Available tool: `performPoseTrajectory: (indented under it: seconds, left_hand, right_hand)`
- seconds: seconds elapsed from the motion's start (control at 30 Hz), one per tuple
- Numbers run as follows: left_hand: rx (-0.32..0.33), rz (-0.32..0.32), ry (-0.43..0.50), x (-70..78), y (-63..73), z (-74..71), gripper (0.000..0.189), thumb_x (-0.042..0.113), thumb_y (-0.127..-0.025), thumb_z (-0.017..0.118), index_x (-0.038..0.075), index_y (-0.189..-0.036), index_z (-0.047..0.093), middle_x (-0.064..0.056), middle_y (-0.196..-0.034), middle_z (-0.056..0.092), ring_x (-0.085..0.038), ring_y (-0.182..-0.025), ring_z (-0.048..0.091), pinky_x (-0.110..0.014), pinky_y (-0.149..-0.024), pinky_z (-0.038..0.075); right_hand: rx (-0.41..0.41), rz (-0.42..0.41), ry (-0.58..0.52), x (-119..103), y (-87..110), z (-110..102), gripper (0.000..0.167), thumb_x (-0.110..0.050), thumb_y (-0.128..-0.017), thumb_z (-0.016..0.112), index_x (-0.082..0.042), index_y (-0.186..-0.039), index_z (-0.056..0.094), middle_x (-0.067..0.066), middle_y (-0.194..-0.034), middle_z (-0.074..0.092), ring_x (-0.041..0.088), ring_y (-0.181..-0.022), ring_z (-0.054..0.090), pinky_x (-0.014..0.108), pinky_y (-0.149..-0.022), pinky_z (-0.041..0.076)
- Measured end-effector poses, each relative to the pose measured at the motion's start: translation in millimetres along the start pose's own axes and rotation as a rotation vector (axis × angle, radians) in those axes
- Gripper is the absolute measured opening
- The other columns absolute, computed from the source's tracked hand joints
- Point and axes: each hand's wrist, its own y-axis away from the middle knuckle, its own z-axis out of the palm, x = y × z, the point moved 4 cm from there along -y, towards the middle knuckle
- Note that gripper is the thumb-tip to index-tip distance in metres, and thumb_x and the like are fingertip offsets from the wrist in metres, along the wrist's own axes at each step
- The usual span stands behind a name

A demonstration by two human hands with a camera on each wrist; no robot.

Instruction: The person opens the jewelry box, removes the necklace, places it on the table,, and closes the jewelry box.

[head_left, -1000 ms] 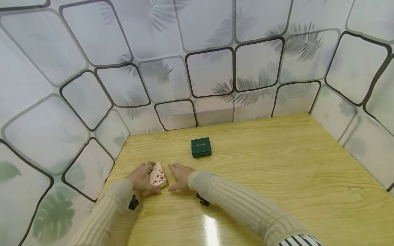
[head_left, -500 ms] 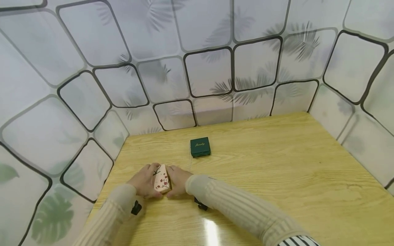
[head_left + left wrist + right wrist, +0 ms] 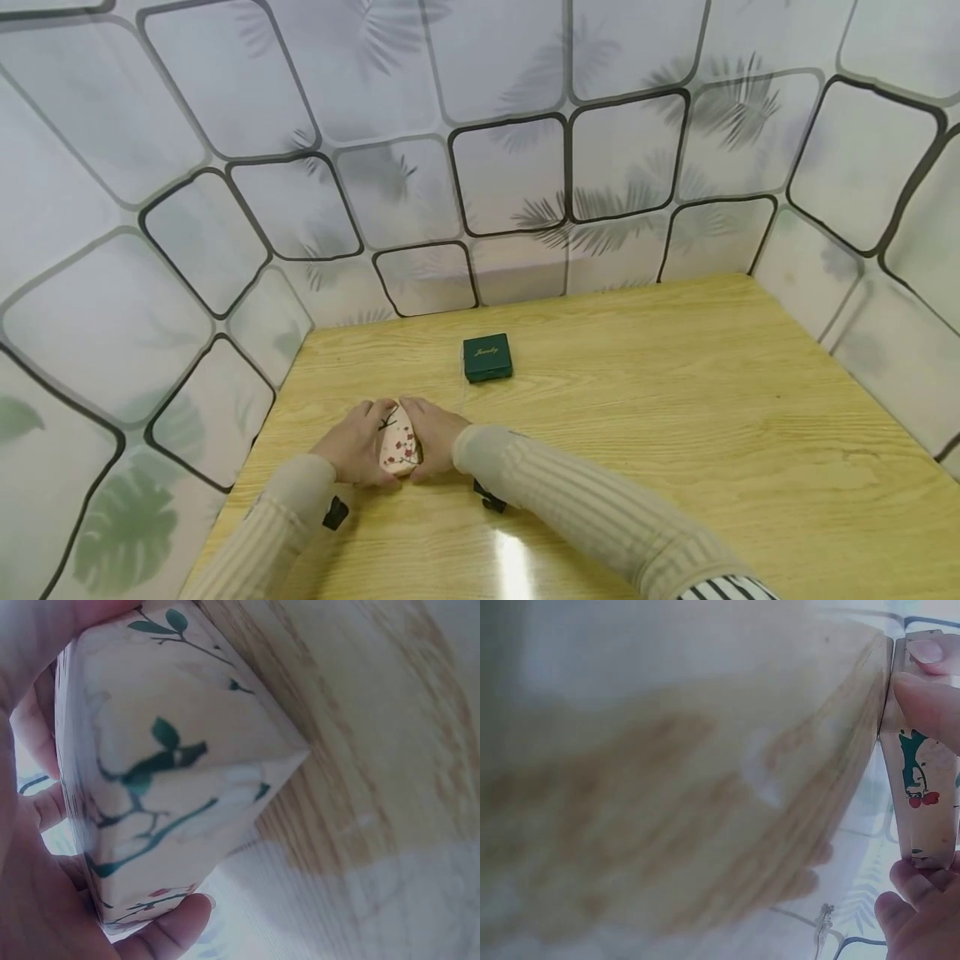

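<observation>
A cream box (image 3: 399,440) printed with red blossoms and dark branches sits between my two hands on the left part of the table. My left hand (image 3: 358,446) grips its left side; in the left wrist view the fingers wrap the edges of the box (image 3: 172,750), whose side carries green leaves. From the other side my right hand (image 3: 437,440) holds it, thumb at the near end and fingers at the far end. The right wrist view has the narrow side of the box (image 3: 922,780) with fingertips at both ends.
A dark green box (image 3: 487,358) with gold lettering stands farther back on the wooden table (image 3: 637,400). Beside it lies a thin pale strand (image 3: 461,393); a small shiny piece (image 3: 823,922) shows in the right wrist view. Patterned curtains (image 3: 510,183) enclose the table.
My right hand has come in from the right and taken hold of the cream box. The box has shifted slightly right and toward me with both hands. The green box has stayed in place.
</observation>
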Motion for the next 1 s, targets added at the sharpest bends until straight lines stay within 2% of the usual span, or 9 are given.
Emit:
performPoseTrajectory:
  seconds: [0.4, 0.63, 1.0]
  left_hand:
    - [-0.019, -0.021, -0.013, 3.3, -0.1, -2.4, 0.12, 0.061, -0.051, 0.088, 0.011, -0.145, 0.033, -0.011, -0.12, 0.048, -0.021, -0.103, 0.05, -0.04, -0.087, 0.049]
    - [-0.007, 0.001, -0.004, 10.4, -1.0, -7.7, 0.121, 0.062, -0.05, 0.088, 0.011, -0.145, 0.033, -0.012, -0.124, 0.047, -0.023, -0.107, 0.05, -0.043, -0.089, 0.049]
    - [0.003, 0.047, -0.003, 23.5, -4.7, -13.2, 0.121, 0.065, -0.05, 0.086, 0.013, -0.146, 0.033, -0.009, -0.121, 0.048, -0.021, -0.106, 0.049, -0.042, -0.088, 0.049]
  right_hand:
    - [0.009, -0.022, 0.01, 1, -0.4, -3, 0.115, -0.047, -0.07, 0.083, -0.01, -0.153, 0.014, 0.004, -0.153, 0.026, 0.014, -0.137, 0.032, 0.025, -0.109, 0.031]
    - [0.024, -0.021, -0.02, 5, 4.8, -9, 0.114, -0.046, -0.067, 0.085, -0.013, -0.152, 0.016, 0.002, -0.146, 0.033, 0.012, -0.129, 0.04, 0.025, -0.105, 0.036]
    - [0.048, -0.044, -0.035, 13, 16.8, -15, 0.115, -0.045, -0.065, 0.087, -0.012, -0.152, 0.018, 0.003, -0.148, 0.033, 0.015, -0.132, 0.037, 0.028, -0.108, 0.032]
